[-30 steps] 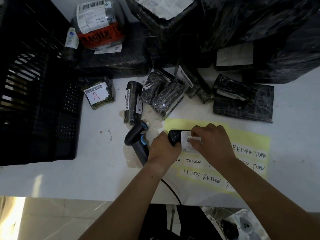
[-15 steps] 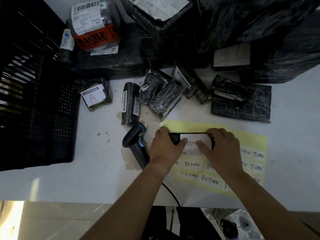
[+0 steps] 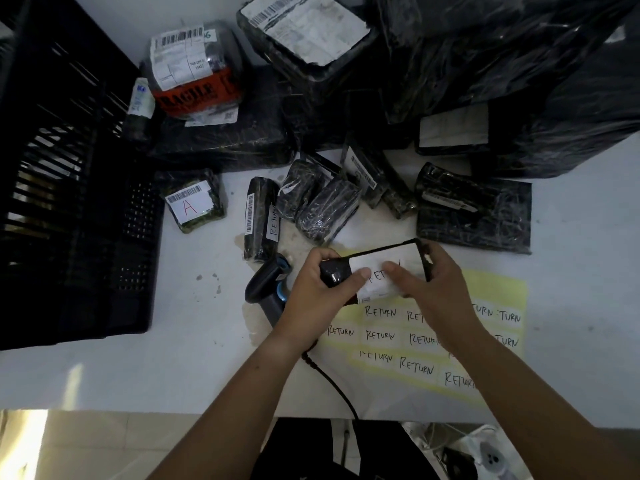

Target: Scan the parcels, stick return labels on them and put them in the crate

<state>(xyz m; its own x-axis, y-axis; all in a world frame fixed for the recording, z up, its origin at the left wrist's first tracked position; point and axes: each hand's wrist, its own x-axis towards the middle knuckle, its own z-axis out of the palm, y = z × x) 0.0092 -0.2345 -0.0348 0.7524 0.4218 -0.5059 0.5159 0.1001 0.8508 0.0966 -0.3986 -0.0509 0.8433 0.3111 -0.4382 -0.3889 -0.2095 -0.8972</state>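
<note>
Raised the black parcel [image 3: 334,273] off the label sheet [image 3: 502,299], gripped at each end by left hand [image 3: 311,289] and right hand [image 3: 440,289], RETURN label [image 3: 377,278] pressed flat under thumbs [image 3: 358,274]; crate [image 3: 69,202] next, likely

The only view comes from a wide-angle camera on the person's head, facing forward and steeply down onto the desk [image 3: 104,375]. It sits close. Both forearms enter from the bottom edge, and the left hand [image 3: 318,289] and right hand [image 3: 436,289] grip a small parcel [image 3: 334,271] near the centre. The crate [image 3: 69,202] fills the left side, stacked parcels [image 3: 485,64] line the top, and floor [image 3: 104,445] shows below the desk's near edge.
</note>
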